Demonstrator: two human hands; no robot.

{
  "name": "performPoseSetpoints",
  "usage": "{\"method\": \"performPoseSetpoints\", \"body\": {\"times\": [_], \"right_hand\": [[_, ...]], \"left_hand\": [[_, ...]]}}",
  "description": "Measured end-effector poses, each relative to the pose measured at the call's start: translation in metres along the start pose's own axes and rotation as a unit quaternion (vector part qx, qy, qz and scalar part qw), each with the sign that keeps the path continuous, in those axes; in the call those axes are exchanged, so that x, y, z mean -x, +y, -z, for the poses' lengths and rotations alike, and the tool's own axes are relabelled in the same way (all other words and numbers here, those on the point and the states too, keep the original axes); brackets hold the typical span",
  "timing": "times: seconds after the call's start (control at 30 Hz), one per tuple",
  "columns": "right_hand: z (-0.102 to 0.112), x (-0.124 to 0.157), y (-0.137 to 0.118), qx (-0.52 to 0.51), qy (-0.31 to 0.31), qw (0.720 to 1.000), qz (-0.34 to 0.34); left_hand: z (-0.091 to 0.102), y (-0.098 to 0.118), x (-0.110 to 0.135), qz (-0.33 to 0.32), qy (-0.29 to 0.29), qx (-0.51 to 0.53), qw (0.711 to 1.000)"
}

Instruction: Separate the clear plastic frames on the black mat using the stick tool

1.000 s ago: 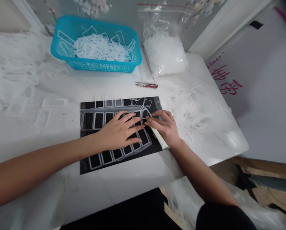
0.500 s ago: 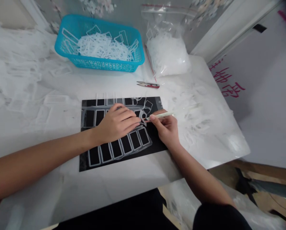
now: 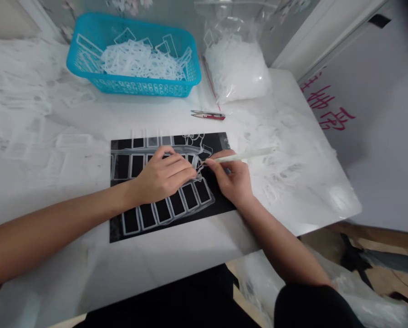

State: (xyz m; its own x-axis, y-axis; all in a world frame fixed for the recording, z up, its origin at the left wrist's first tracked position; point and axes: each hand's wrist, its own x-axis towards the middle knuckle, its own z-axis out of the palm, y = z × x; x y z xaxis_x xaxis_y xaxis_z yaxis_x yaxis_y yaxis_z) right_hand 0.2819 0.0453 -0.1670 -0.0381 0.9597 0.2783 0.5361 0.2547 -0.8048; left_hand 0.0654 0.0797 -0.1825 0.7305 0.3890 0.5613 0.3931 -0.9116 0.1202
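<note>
My left hand (image 3: 166, 175) lies over a sheet of clear rectangular plastic frames (image 3: 163, 212) on a black mat (image 3: 224, 207). Its fingers stretch to the right, and their tips touch the frames' right end; the thumb is hidden. A slim, pale pen-shaped tool (image 3: 245, 155) is pinched in my right hand (image 3: 236, 177), which rests at the mat's right side. The tool's thin tip meets a small tangle of clear plastic (image 3: 200, 169) beside my left fingertips. What exactly the tip touches is too small to tell.
A blue basket (image 3: 132, 86) of loose frames stands at the back, with a clear bag (image 3: 238, 68) of white plastic pieces to its right. Red-handled thread snips (image 3: 208, 115) lie behind the mat. Clear plastic pieces (image 3: 29, 105) cover the left; scraps (image 3: 286, 164) lie right.
The tool's tip and my right hand have shifted slightly relative to the plastic tangle. My left hand stays in place on the frames. The camera view has moved a little.
</note>
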Motion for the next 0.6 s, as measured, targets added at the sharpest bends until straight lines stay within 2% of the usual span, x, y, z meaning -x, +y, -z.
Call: {"method": "performPoseSetpoints", "body": {"times": [0.1, 0.2, 0.4, 0.5, 0.6], "right_hand": [[0.023, -0.013, 0.017, 0.097, 0.077, 0.992, 0.019], [0.052, -0.025, 0.042, 0.148, 0.172, 0.974, 0.004], [0.101, -0.04, 0.09, 0.108, 0.338, 0.935, -0.016], [0.124, -0.043, 0.108, 0.084, 0.415, 0.906, -0.017], [0.137, -0.041, 0.118, 0.115, 0.457, 0.881, -0.04]], "left_hand": [[0.0, 0.001, -0.002, -0.001, 0.007, 0.005, 1.0], [-0.001, 0.002, -0.003, -0.003, 0.007, 0.015, 1.0], [-0.004, 0.003, -0.001, 0.013, -0.006, 0.053, 0.998], [-0.005, 0.006, 0.0, 0.035, -0.005, 0.108, 0.993], [-0.005, 0.007, 0.001, 0.035, -0.032, 0.162, 0.986]]}}
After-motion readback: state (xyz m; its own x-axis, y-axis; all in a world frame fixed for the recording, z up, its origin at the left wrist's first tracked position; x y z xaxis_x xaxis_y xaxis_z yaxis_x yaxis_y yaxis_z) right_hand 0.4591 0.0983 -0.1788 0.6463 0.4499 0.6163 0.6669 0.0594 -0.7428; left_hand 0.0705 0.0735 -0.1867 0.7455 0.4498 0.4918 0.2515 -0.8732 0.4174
